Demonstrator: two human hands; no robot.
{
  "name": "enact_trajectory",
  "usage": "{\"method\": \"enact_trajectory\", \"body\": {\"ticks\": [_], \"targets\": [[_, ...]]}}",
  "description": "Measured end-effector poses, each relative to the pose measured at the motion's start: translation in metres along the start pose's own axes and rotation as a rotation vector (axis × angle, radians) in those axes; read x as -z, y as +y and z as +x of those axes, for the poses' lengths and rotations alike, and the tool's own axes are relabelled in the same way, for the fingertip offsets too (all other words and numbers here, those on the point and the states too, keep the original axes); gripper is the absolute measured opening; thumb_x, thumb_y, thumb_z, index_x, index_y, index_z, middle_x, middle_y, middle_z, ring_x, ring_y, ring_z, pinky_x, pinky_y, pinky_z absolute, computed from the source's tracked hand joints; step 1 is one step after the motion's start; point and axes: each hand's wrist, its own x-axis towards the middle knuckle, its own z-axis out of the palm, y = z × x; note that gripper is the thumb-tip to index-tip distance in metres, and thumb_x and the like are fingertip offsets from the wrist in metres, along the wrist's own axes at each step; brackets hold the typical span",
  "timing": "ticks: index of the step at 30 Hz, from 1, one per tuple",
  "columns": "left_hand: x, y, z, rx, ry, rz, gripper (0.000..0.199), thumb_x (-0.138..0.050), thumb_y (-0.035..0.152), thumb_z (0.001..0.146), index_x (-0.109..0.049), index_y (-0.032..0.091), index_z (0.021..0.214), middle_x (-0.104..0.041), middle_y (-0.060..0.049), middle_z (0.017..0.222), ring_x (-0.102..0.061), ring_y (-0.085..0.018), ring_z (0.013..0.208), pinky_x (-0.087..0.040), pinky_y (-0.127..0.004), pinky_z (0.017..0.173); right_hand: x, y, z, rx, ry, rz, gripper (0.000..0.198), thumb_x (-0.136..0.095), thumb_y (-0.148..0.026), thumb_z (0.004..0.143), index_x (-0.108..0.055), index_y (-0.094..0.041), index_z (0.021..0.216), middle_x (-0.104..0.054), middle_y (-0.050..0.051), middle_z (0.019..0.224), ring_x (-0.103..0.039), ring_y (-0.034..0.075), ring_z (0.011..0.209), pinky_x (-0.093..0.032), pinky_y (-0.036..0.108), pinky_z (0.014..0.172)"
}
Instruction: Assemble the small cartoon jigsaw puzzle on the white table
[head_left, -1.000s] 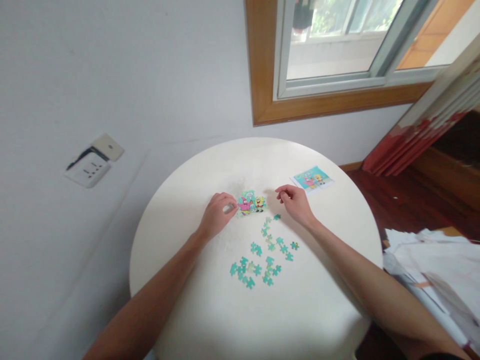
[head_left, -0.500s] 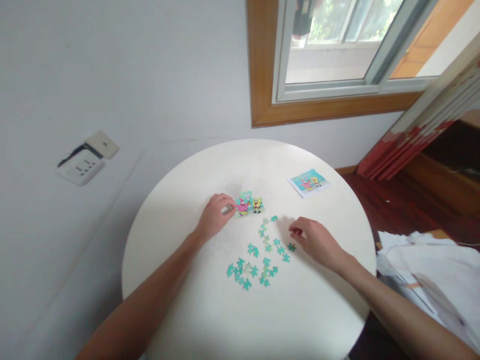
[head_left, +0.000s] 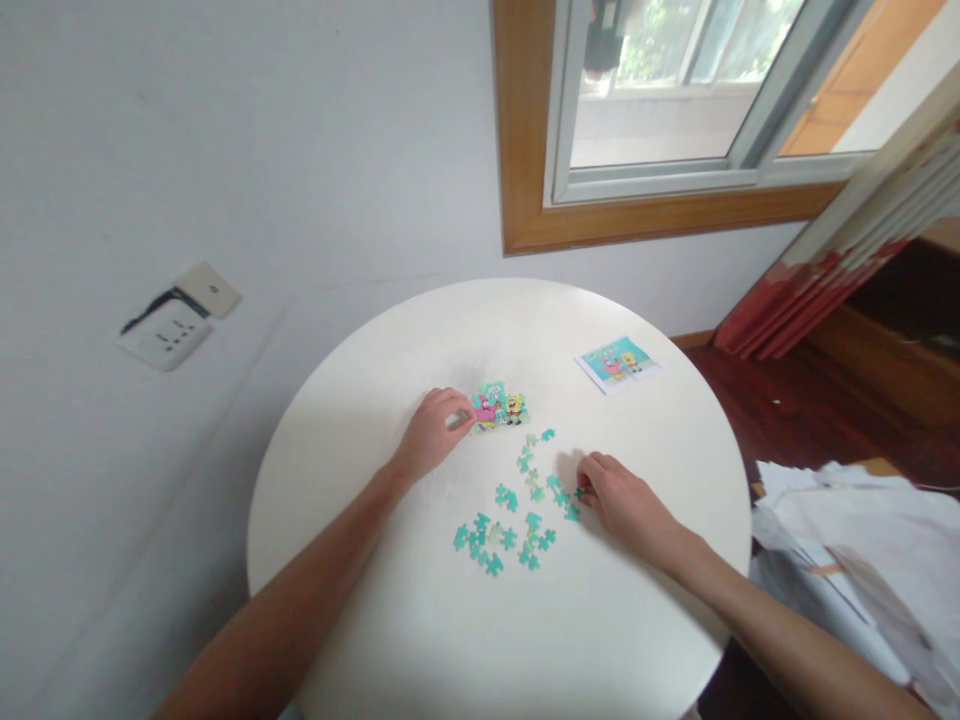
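Though earlier apart, fingers (head_left: 592, 472) (right) at piece (head_left: 579, 493)

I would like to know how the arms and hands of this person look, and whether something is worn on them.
The left hand and right hand are bare, without gloves. Both forearms taper toward the wrists; no sleeve covers their visible length. I see no watch or bracelet. Small details, such as nails, are too blurred to tell.

Prob. home rm, red/wht curtain (head_left: 780, 305), wood-framed window (head_left: 667, 100), wd floor (head_left: 814, 415)
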Motion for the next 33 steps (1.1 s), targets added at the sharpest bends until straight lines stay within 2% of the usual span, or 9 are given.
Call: {"method": "enact_trajectory", "body": {"ticks": [4,8,12,15,21,27,33], "targets": [[-0.001,-0.001,0.001,0.000,-0.012,-0.007,0.006,-0.066,0.019,0.089,-0.066,0.020,0.083,-0.067,-0.003,0.091,-0.060,-0.019,0.090,-0.045,-0.035,0.086,0.009,0.006,0.016,0.009,0.057,0.252,0.011,-0.054,-0.010,0.083,-0.060,-0.019,0.083,-0.066,0.002,0.078,-0.057,0.016,0.070,-0.039,0.027,0.067],[-0.002,-0.001,0.002,0.010,-0.011,-0.010,0.006,-0.065,0.018,0.088,-0.067,0.020,0.083,-0.068,-0.003,0.091,-0.060,-0.020,0.090,-0.045,-0.036,0.086,0.021,0.015,0.067,0.067,0.198,0.495,0.005,-0.059,-0.020,0.082,-0.064,-0.018,0.081,-0.066,0.001,0.072,-0.058,0.015,0.067,-0.042,0.025,0.064],[-0.001,-0.002,0.002,0.011,-0.021,-0.013,0.006,-0.067,0.017,0.087,-0.066,0.020,0.082,-0.067,-0.002,0.090,-0.060,-0.019,0.089,-0.044,-0.036,0.086,0.020,0.018,0.127,0.107,0.198,0.580,0.007,-0.063,-0.020,0.077,-0.067,-0.015,0.075,-0.069,0.003,0.070,-0.059,0.015,0.064,-0.044,0.025,0.064],[0.000,-0.004,0.001,0.017,-0.015,-0.026,0.007,-0.067,0.016,0.087,-0.066,0.021,0.082,-0.067,-0.002,0.090,-0.060,-0.019,0.089,-0.044,-0.035,0.086,0.012,0.016,0.154,0.095,0.182,0.557,0.009,-0.063,-0.017,0.075,-0.070,-0.015,0.071,-0.070,0.003,0.067,-0.061,0.015,0.063,-0.045,0.024,0.063],[-0.001,-0.006,0.001,0.052,-0.029,-0.038,0.006,-0.067,0.017,0.088,-0.067,0.021,0.083,-0.068,-0.002,0.092,-0.060,-0.019,0.091,-0.044,-0.036,0.087,0.001,0.013,0.164,0.078,0.162,0.438,0.013,-0.063,-0.015,0.076,-0.075,-0.015,0.072,-0.073,0.004,0.069,-0.064,0.016,0.064,-0.047,0.024,0.064],[-0.002,-0.004,0.001,0.053,-0.009,-0.064,0.006,-0.067,0.017,0.088,-0.067,0.021,0.083,-0.068,-0.002,0.091,-0.060,-0.019,0.090,-0.044,-0.035,0.087,0.001,0.011,0.164,0.031,0.148,0.365,0.014,-0.064,-0.017,0.079,-0.077,-0.018,0.075,-0.076,0.004,0.075,-0.068,0.017,0.070,-0.049,0.024,0.069],[-0.002,-0.003,0.001,0.050,-0.002,-0.066,0.006,-0.067,0.018,0.088,-0.067,0.021,0.082,-0.068,-0.002,0.090,-0.060,-0.019,0.089,-0.044,-0.035,0.086,0.002,0.005,0.162,-0.002,0.160,0.280,0.013,-0.064,-0.018,0.079,-0.078,-0.020,0.076,-0.075,0.003,0.074,-0.068,0.017,0.070,-0.046,0.023,0.067]]}}
